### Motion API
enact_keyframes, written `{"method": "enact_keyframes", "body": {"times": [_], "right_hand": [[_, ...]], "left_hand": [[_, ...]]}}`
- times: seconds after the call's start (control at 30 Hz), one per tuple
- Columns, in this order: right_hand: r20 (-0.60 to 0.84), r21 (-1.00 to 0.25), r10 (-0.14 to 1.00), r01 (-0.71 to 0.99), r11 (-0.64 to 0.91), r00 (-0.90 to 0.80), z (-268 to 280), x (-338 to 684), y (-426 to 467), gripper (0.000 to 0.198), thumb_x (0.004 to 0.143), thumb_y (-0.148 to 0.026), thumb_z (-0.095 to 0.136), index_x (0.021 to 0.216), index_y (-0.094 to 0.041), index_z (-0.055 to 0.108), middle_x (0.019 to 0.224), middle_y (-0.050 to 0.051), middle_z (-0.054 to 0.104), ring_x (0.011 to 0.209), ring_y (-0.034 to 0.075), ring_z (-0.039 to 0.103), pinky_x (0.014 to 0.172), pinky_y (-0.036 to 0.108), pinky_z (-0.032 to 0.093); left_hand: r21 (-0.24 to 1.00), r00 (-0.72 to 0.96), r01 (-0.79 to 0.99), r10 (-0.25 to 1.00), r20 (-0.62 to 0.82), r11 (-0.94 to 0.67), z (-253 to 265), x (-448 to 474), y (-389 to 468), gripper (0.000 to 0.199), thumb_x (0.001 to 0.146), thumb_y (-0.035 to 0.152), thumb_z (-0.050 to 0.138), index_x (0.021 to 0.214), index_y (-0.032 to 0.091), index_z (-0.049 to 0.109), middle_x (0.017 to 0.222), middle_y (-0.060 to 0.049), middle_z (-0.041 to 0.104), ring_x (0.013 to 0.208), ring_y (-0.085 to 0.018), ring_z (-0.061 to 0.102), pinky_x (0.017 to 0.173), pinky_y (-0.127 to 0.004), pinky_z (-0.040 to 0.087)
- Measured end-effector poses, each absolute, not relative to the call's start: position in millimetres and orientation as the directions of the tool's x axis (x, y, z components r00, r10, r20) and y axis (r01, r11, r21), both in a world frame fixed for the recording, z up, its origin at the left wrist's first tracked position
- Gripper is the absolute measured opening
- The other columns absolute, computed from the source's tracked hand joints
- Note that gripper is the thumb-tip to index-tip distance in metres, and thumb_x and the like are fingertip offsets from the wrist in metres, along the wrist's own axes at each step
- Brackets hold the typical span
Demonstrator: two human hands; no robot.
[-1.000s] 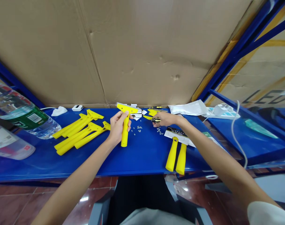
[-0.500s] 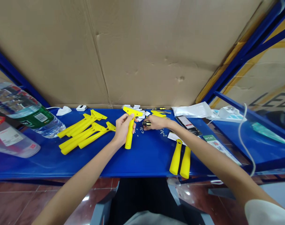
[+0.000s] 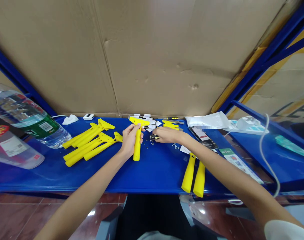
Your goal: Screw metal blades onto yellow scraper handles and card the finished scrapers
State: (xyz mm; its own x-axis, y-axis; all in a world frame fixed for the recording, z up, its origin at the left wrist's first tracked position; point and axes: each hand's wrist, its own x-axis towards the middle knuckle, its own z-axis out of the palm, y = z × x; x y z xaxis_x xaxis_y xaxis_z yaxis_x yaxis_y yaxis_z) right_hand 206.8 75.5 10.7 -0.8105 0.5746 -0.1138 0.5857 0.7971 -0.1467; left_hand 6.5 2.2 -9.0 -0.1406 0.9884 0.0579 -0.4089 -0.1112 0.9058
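My left hand [image 3: 130, 139] is closed around the handle of a yellow scraper [image 3: 136, 150], held upright with its wide head at the top. The thumb lies on the neck just below the head. My right hand [image 3: 164, 134] is closed on a black-and-yellow screwdriver [image 3: 156, 136] whose blade I cannot make out. Its fingertips are low over the table, beside a scatter of small metal nuts [image 3: 152, 143]. Small screws [image 3: 175, 146] lie under and right of the right wrist. Behind the hands are white-and-black blade pieces [image 3: 149, 128] and flat yellow parts [image 3: 170, 124].
Several yellow scrapers [image 3: 87, 151] lie at left, near a large water bottle [image 3: 45, 128] and a plastic jug [image 3: 17, 150]. Two yellow handles [image 3: 189, 176] stick out over the front edge at right. A phone [image 3: 203, 136], another screwdriver [image 3: 172, 118] and a white bag [image 3: 207, 119] lie behind.
My right hand has lowered slightly toward the nuts, the screwdriver still in it. The left hand holds the scraper in nearly the same place. The view has shifted slightly.
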Motion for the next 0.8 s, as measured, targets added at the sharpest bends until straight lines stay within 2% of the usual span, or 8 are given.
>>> {"method": "enact_keyframes", "body": {"times": [0.17,0.3,0.4,0.6,0.7,0.8], "right_hand": [[-0.009,-0.128,0.557,0.553,0.823,-0.83,19.7,208.7,70.6,0.02,0.1,-0.022,0.065,0.118,-0.012,0.069,0.124,0.019,0.074,0.11,0.03,0.07,0.09,0.036,0.05],[0.206,-0.167,0.502,0.476,0.864,-0.84,36.4,213.3,70.2,0.015,0.102,-0.022,0.063,0.115,-0.015,0.066,0.117,0.014,0.073,0.102,0.026,0.069,0.085,0.034,0.049],[0.329,-0.125,0.467,0.453,0.883,-0.821,39.8,212.1,72.8,0.019,0.103,-0.023,0.063,0.12,-0.016,0.063,0.119,0.013,0.071,0.1,0.024,0.068,0.081,0.033,0.047],[0.281,0.057,0.457,0.49,0.87,-0.844,25.0,199.0,78.1,0.024,0.105,-0.023,0.059,0.126,-0.013,0.064,0.129,0.016,0.069,0.095,0.024,0.066,0.066,0.032,0.036],[0.303,-0.018,0.446,0.463,0.886,-0.842,21.1,195.8,81.6,0.022,0.104,-0.022,0.06,0.123,-0.014,0.067,0.125,0.015,0.07,0.095,0.023,0.066,0.069,0.031,0.037],[0.362,-0.224,0.449,0.391,0.893,-0.817,21.7,195.8,88.0,0.014,0.103,-0.023,0.061,0.11,-0.016,0.07,0.112,0.011,0.072,0.095,0.022,0.065,0.077,0.03,0.042]], "left_hand": [[0.897,-0.176,-0.438,0.984,-0.022,-0.058,-10.2,4.3,6.1,0.028,0.082,0.035,0.083,0.082,0.016,0.062,0.083,-0.004,0.07,0.055,-0.01,0.055,0.04,-0.021,0.041],[0.893,-0.154,-0.449,0.983,-0.099,0.02,-10.6,4.6,7.5,0.022,0.082,0.029,0.082,0.085,0.014,0.066,0.083,-0.007,0.071,0.054,-0.01,0.054,0.039,-0.021,0.041],[0.89,-0.104,-0.448,0.985,-0.14,0.079,-10.8,6.7,6.8,0.022,0.081,0.027,0.083,0.089,0.012,0.068,0.084,-0.008,0.071,0.055,-0.01,0.054,0.039,-0.021,0.04],[0.901,-0.024,-0.418,0.99,-0.139,0.117,-9.9,10.1,3.4,0.021,0.083,0.028,0.081,0.09,0.012,0.07,0.083,-0.007,0.07,0.054,-0.009,0.054,0.038,-0.02,0.041],[0.902,-0.033,-0.413,0.988,-0.151,0.124,-10.7,9.6,3.9,0.021,0.083,0.028,0.081,0.089,0.013,0.07,0.082,-0.006,0.069,0.053,-0.009,0.053,0.038,-0.021,0.041],[0.902,-0.038,-0.413,0.986,-0.159,0.13,-12.0,8.7,4.7,0.021,0.083,0.029,0.082,0.088,0.013,0.069,0.082,-0.006,0.069,0.053,-0.009,0.053,0.037,-0.02,0.04]]}}
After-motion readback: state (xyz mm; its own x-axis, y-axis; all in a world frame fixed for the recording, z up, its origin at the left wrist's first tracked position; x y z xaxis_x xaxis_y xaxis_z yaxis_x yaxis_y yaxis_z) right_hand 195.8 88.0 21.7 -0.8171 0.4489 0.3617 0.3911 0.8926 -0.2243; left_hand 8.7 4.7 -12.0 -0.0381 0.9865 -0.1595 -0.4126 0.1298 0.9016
